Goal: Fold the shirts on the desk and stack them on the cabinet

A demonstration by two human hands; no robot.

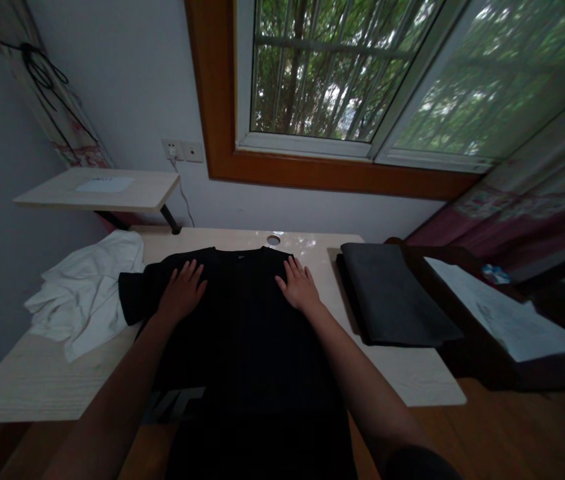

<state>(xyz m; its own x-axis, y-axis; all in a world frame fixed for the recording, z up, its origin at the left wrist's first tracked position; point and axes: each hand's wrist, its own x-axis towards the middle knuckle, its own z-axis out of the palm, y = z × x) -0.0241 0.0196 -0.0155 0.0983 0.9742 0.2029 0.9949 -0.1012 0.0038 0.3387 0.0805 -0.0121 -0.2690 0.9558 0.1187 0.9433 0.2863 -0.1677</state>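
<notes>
A black T-shirt [242, 313] lies spread on the pale wooden desk [52, 380], its neckline toward the window. Its left sleeve sticks out sideways, while the right sleeve is not seen spread out. My left hand [182, 291] rests flat on the shirt near the left shoulder, fingers apart. On the right shoulder edge lies my right hand [298, 285], also flat with spread fingers. Neither hand grips the cloth. The shirt's lower part runs toward me and blends with dark clothing, so its hem cannot be made out.
A crumpled white cloth [92, 287] lies at the desk's left, below a small raised shelf [97, 187]. Folded dark grey fabric [397, 293] sits on the right. Beyond it, papers [507, 310] lie on a dark surface. A window [322, 73] and wall sockets [182, 151] are behind.
</notes>
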